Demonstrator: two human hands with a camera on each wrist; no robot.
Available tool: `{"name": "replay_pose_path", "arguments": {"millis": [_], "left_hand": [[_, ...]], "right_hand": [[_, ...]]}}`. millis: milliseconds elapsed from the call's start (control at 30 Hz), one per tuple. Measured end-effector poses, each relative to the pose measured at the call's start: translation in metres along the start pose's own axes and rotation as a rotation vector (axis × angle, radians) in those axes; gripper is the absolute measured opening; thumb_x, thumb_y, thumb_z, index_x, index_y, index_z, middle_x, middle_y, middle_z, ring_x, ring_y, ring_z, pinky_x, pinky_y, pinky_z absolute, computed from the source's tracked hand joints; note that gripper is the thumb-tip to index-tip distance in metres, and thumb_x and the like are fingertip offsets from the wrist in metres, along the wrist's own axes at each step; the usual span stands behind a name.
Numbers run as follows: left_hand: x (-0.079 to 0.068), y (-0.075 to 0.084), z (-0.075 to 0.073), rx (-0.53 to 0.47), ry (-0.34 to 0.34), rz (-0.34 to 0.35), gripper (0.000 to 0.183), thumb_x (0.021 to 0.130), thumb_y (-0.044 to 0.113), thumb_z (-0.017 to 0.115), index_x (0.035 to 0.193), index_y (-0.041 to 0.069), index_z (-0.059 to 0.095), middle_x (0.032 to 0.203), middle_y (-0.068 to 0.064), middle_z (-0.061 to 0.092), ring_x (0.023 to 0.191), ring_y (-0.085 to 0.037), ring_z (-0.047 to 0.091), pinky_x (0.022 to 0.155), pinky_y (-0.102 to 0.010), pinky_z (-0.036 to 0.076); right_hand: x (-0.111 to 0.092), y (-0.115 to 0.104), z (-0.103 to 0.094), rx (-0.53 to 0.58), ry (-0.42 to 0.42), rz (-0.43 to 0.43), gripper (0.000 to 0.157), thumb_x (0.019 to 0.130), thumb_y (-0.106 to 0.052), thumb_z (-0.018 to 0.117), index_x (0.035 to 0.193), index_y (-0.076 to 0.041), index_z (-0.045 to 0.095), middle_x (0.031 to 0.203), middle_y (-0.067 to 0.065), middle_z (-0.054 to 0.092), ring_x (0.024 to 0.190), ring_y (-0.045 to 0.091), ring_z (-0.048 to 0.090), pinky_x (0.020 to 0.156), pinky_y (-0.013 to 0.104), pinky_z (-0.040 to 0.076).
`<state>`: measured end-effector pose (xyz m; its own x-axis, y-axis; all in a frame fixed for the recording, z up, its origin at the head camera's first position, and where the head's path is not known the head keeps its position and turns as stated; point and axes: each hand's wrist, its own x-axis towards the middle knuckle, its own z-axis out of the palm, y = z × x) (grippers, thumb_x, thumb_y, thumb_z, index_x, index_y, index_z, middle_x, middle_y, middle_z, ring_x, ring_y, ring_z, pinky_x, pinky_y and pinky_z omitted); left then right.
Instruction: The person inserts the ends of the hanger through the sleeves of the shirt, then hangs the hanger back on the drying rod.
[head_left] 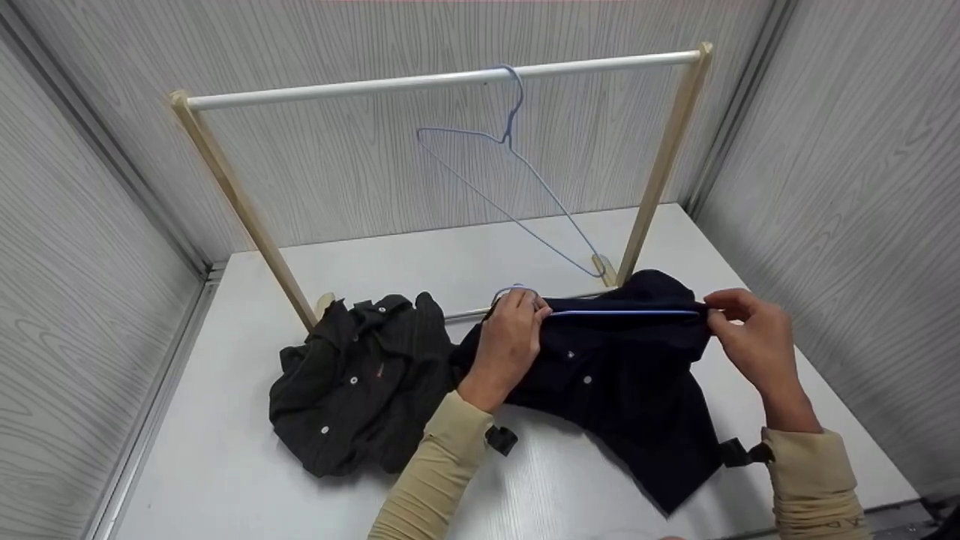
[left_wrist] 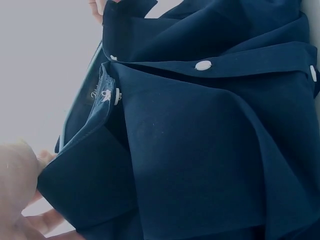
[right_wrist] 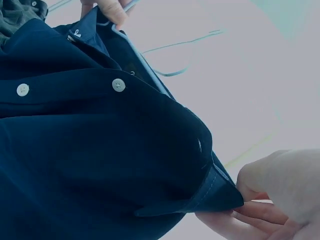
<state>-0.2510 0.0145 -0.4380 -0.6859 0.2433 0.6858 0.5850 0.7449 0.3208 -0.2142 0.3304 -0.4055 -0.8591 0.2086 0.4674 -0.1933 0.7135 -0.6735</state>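
A dark navy shirt [head_left: 622, 397] with small white buttons lies rumpled on the white worktop [head_left: 202, 442], a thin blue hanger [head_left: 622, 312] partly inside its neckline. The left hand [head_left: 508, 341] grips the blue hanger near its hook; the right hand [head_left: 757, 341] pinches the shirt's outer corner. Cloth hides the hanger's lower part, fingers cover its neck, and lettering inside the collar is only partly legible.

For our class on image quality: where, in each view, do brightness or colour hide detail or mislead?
Head view: the navy shirt sinks to near-black, its folds faint, while the white table carries a soft sheen; left wrist view: the left hand is pale and washed out; right wrist view: the background is overexposed, with a greenish tint at upper right.
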Motion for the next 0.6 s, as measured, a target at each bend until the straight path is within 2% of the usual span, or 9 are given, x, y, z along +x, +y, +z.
{"name": "replay_pose_path", "arguments": {"millis": [300, 467, 600], "left_hand": [[-0.002, 0.002, 0.006, 0.016, -0.032, 0.003, 0.017, 0.101, 0.024, 0.056, 0.094, 0.009, 0.063, 0.096, -0.005, 0.061, 0.09, -0.02, 0.063, 0.066, -0.031, 0.056], [-0.002, 0.005, 0.01, 0.033, -0.04, 0.023, 0.017, 0.1, 0.025, 0.058, 0.092, 0.01, 0.061, 0.096, -0.004, 0.06, 0.09, -0.019, 0.063, 0.069, -0.031, 0.056], [0.001, 0.007, 0.011, -0.003, -0.027, 0.053, 0.016, 0.099, 0.024, 0.058, 0.093, 0.009, 0.06, 0.097, -0.005, 0.06, 0.092, -0.02, 0.062, 0.074, -0.031, 0.056]], "right_hand": [[-0.002, -0.002, 0.0, -0.003, 0.035, -0.037, 0.015, 0.086, -0.004, 0.066, 0.096, -0.008, 0.076, 0.084, 0.013, 0.073, 0.069, -0.014, 0.055, 0.064, 0.003, 0.043], [-0.004, -0.005, 0.004, 0.024, 0.039, -0.061, 0.016, 0.086, -0.001, 0.065, 0.096, -0.007, 0.075, 0.087, 0.012, 0.074, 0.07, -0.014, 0.057, 0.066, 0.003, 0.044], [-0.005, -0.008, 0.012, 0.057, 0.011, -0.106, 0.015, 0.086, 0.001, 0.064, 0.096, -0.005, 0.075, 0.091, 0.011, 0.074, 0.073, -0.013, 0.058, 0.066, 0.004, 0.046]]}}
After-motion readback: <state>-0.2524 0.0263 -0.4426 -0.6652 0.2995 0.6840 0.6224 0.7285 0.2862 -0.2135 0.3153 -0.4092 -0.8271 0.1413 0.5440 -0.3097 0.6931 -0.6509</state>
